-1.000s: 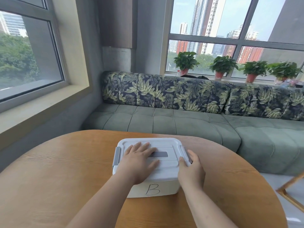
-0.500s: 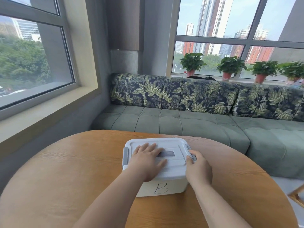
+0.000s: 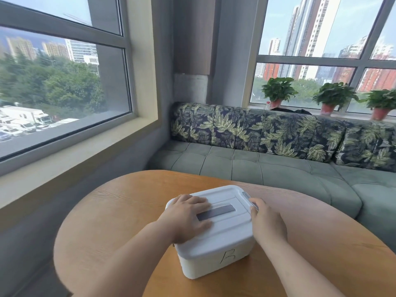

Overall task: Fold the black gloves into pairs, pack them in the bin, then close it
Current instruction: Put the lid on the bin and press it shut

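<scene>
A white plastic bin (image 3: 216,260) stands about the middle of the round wooden surface (image 3: 120,211). It is turned at an angle, so one corner points toward the near edge. Its lid (image 3: 227,228) sits on top and covers the whole opening, so nothing inside shows. The side wall facing the near edge carries a hand-drawn letter B (image 3: 228,256). A flat grey handle (image 3: 216,212) lies in a recess along the middle of the lid.

The left hand (image 3: 186,218) rests palm down on the left half of the lid. Its fingers are straight and spread, and the fingertips touch the left end of the grey handle. It is open and grips nothing. The right hand (image 3: 267,225) is at the lid's right edge, with the thumb lying along the rim. Its fingers reach toward the grey latch (image 3: 246,195) on that side. The back of the hand hides most of them, so I cannot tell whether they curl round the latch or only press on it. Both bare forearms come in from the near edge.

Beyond the far edge of the surface runs a green tufted sofa (image 3: 257,166) with leaf-print back cushions (image 3: 246,129). Potted plants (image 3: 278,91) in reddish pots stand on the sill behind it. Large windows (image 3: 64,82) on both walls look out on trees, parked vehicles and tall buildings.
</scene>
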